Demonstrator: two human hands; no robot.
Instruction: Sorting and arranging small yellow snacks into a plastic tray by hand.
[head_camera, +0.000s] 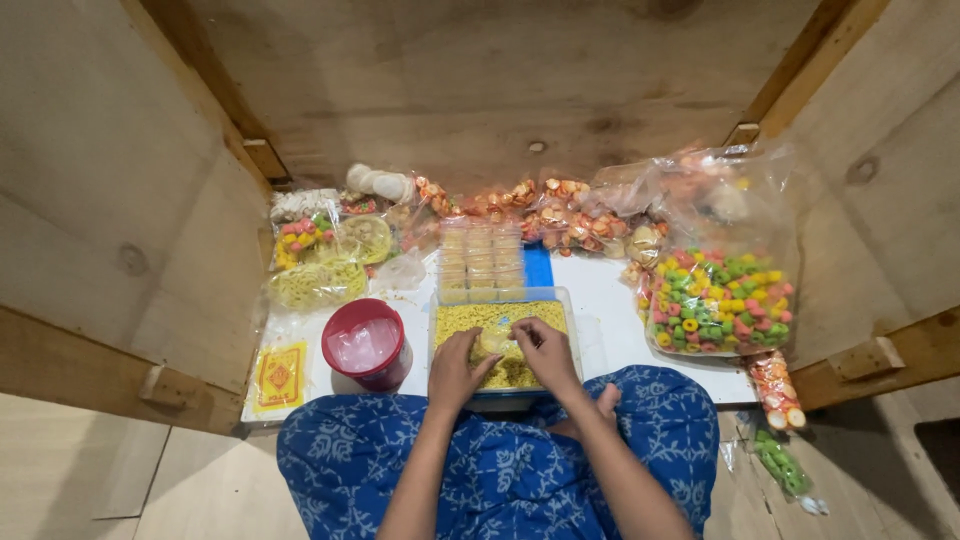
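Plywood walls boxed in the white board (610, 310); both hands, the left hand (455, 370) and right hand (545, 350), pinched a small packet (495, 342) over the yellow-grain tub (500, 345), where a slipping grip risked spilling grains.

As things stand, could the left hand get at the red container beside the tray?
Probably yes. The left hand rests at the near left of the clear tray of yellow bits, and the red container stands just to its left on the white mat, nothing lying between them.
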